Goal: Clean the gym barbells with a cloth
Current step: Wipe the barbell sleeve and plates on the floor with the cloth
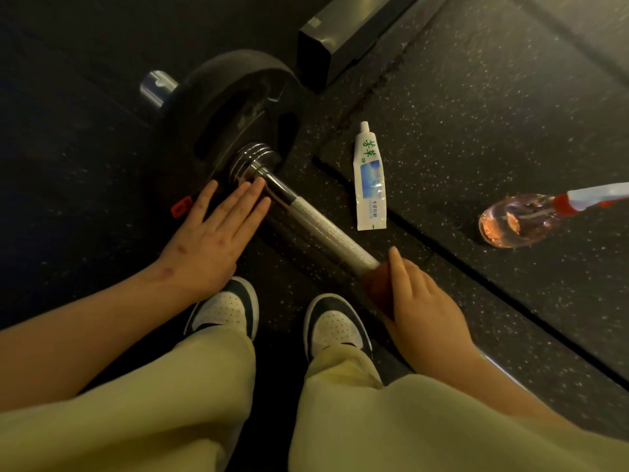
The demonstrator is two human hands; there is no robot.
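Head view: the barbell (326, 229) lies on the rubber floor (476, 114), in front of the person's shoes, its weight plate (218, 107) mounted; judged heavy, rigid and prone to rolling; the knurled shaft offers the best purchase. The left hand (211, 240) lies flat, fingers straight, against the plate beside the collar. The right hand (422, 301) grips a soft reddish cloth (377, 287) wrapped on the shaft. The far bar end is cut off; the right fingertips are hidden; the toothpaste tube (370, 185) lettering is illegible.
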